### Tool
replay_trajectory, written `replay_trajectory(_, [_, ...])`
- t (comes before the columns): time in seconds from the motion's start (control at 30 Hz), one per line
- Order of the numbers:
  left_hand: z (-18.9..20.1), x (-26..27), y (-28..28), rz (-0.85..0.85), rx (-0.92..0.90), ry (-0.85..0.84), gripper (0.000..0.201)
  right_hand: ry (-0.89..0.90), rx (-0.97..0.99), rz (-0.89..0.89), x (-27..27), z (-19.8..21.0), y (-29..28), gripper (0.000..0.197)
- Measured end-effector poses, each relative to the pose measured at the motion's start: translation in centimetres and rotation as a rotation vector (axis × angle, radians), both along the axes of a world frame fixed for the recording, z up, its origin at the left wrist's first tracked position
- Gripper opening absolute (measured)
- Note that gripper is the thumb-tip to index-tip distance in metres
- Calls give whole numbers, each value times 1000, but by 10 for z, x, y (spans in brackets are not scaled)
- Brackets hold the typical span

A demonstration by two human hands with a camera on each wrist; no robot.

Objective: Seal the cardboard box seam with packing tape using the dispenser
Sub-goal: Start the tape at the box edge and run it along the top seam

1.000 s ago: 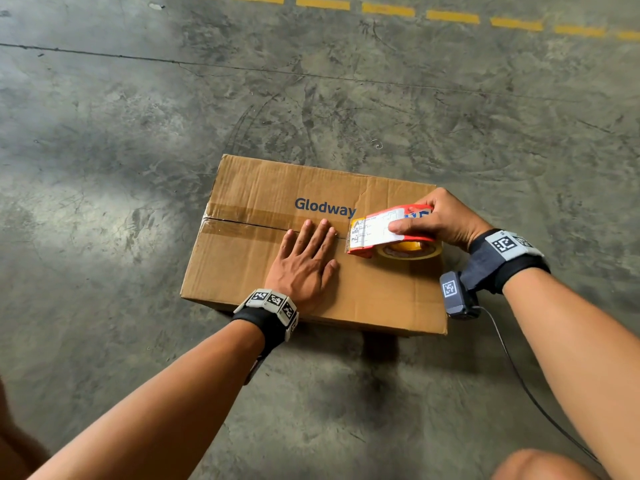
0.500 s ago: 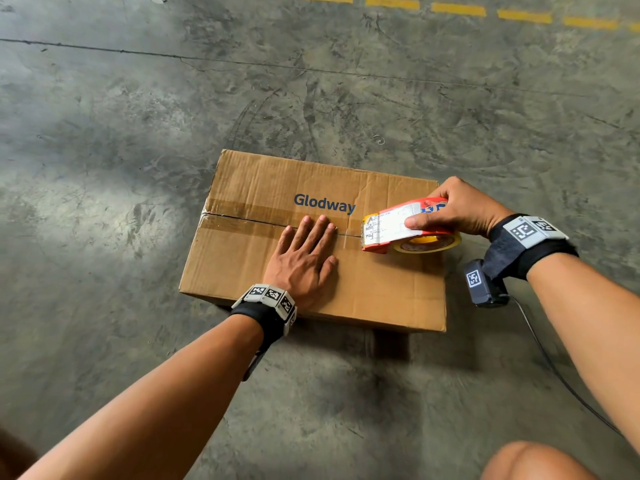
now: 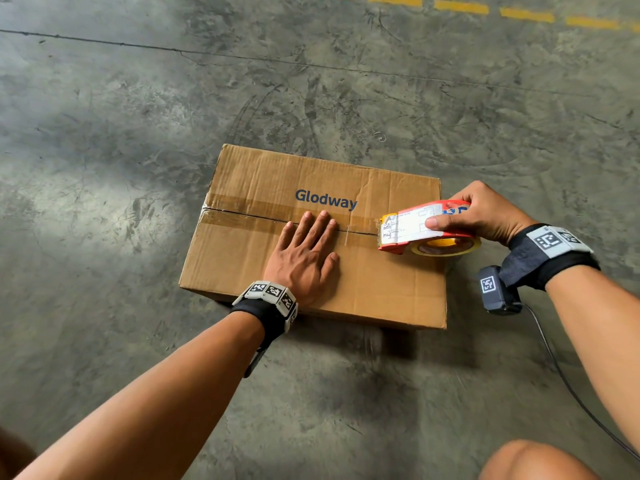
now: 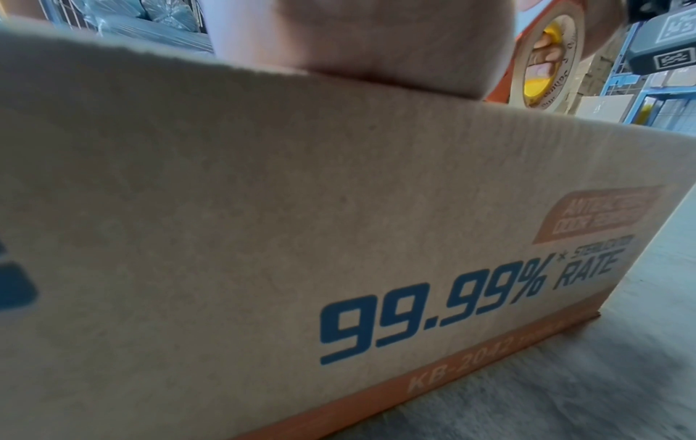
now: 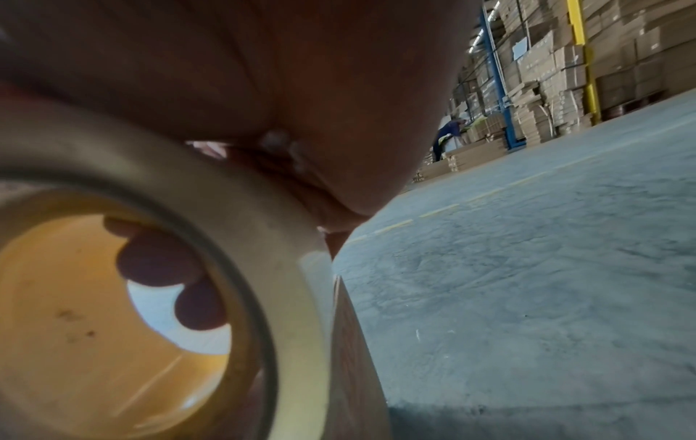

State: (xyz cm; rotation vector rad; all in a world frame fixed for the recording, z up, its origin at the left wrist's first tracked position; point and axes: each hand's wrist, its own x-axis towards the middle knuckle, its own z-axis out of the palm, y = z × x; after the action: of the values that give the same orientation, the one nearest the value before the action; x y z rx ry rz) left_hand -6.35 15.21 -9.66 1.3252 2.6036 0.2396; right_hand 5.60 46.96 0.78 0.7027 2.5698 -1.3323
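Left of the cardboard box (image 3: pixel 270 181) I have bare concrete floor (image 3: pixel 104 168), wide open out to the frame edge. Box sits flat on the floor, flaps closed, contents not visible. Top reads "Glodway"; the near side panel in the left wrist view (image 4: pixel 263 208) reads "99.99%" and "RATE".

Center seam (image 3: pixel 242 215) runs left to right across the top. A glossy strip of packing tape (image 3: pixel 239 202) covers it from the left edge to about the middle of the lid; whether it reaches further right I can't tell.

My left hand (image 3: pixel 304 258) lies palm down on the near flap, fingers (image 3: pixel 313 226) straight and close together, tips right at the seam. It presses flat and grips nothing. Wrist hangs over the near top edge.

Right of that, a short stretch of seam, then the tape dispenser (image 3: pixel 415 225): red body, white label, front end touching the lid on the seam line near the box's right edge. The tape roll (image 3: pixel 446 247) overhangs that edge.

My right hand (image 3: pixel 485 213) is curled around the dispenser from above, thumb on the label. The right wrist view shows its fingertips (image 5: pixel 158 262) through the roll's yellow core (image 5: pixel 75 312), clamped on the far side.

Right of the box: open floor again. Far back, dashed yellow floor line (image 3: pixel 460 6), stacked cartons on racking (image 5: pixel 565 74), a person (image 5: pixel 446 137) bent over there, well apart from my work area.
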Motion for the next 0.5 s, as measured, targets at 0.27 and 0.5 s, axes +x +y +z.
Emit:
replay_trajectory(0.27, [3,0,0,-13,-26,-7,65,-29,-6,-27,2,-5,1,82])
replay_trajectory(0.5, [14,24,34,-66,-87,-65,80,-50,-16,-41,3,-5,-3,70])
